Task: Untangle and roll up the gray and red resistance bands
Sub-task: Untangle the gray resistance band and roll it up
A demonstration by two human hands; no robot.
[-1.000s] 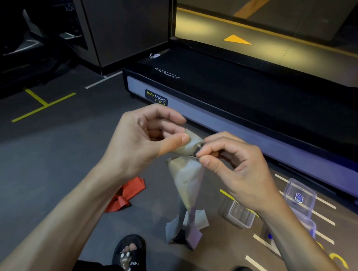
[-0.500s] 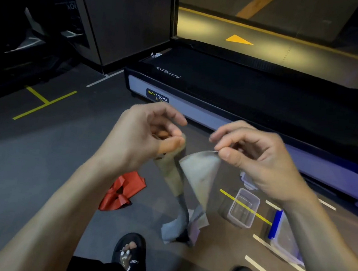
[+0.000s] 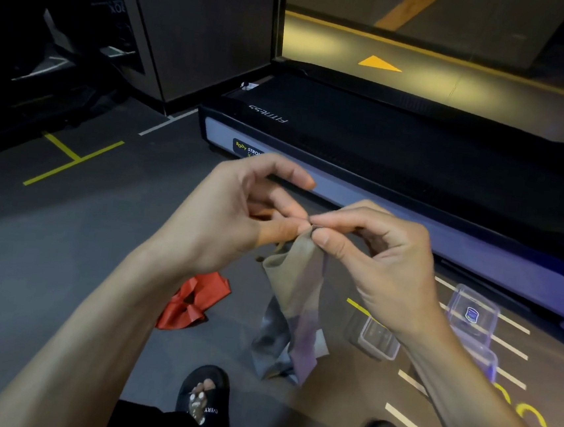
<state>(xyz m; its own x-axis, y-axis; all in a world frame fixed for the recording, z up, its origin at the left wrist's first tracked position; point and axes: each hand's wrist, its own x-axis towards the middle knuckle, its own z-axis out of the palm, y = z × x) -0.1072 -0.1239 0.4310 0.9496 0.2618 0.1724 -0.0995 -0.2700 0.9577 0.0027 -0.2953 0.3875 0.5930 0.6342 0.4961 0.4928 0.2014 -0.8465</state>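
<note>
The gray resistance band [image 3: 295,293] hangs from my fingertips in the middle of the view, its lower end folded on the floor. My left hand [image 3: 235,215] pinches its top edge between thumb and fingers. My right hand [image 3: 373,256] pinches the same top edge right beside it, so the fingertips of both hands meet. The red resistance band [image 3: 196,299] lies crumpled on the floor below my left wrist, held by neither hand.
A treadmill [image 3: 399,162] runs across the floor just beyond my hands. Two clear plastic containers [image 3: 377,337] [image 3: 470,314] sit on the floor at the right. My sandalled feet [image 3: 204,402] are at the bottom edge. Painted lines mark the floor.
Half a second ago my hands were apart with the gray band spread between them; they have come together again and now pinch its top edge at one spot.
</note>
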